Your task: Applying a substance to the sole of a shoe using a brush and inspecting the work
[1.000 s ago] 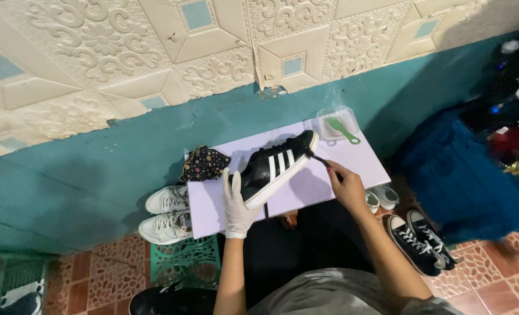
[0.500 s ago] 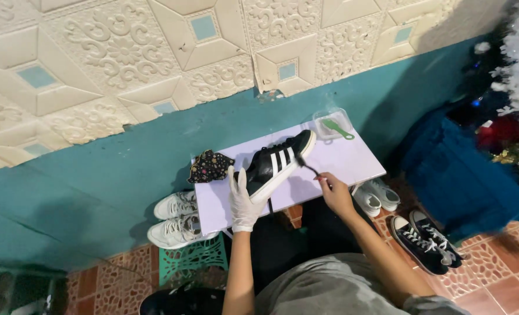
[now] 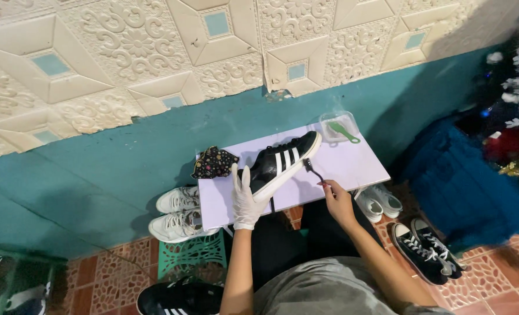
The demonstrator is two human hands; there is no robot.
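Note:
A black sneaker with three white stripes (image 3: 280,163) rests tilted on a pale lilac board (image 3: 353,166). My left hand (image 3: 245,195), in a white glove, grips the sneaker at its near end. My right hand (image 3: 336,198), bare, holds a small dark brush (image 3: 312,169) whose head touches the white sole near the shoe's heel. A dark speckled cloth (image 3: 213,162) lies on the board's left corner.
A clear container with a green brush (image 3: 340,127) stands at the board's far right. White sneakers (image 3: 178,213) lie left, white and black pairs (image 3: 408,233) right, another black striped shoe (image 3: 180,297) near me. A teal wall is behind, a green stool (image 3: 192,259) below, blue fabric (image 3: 464,181) right.
The view has drifted a little, and my right hand with the brush has slid down along the sole toward me. My left hand keeps its hold on the sneaker.

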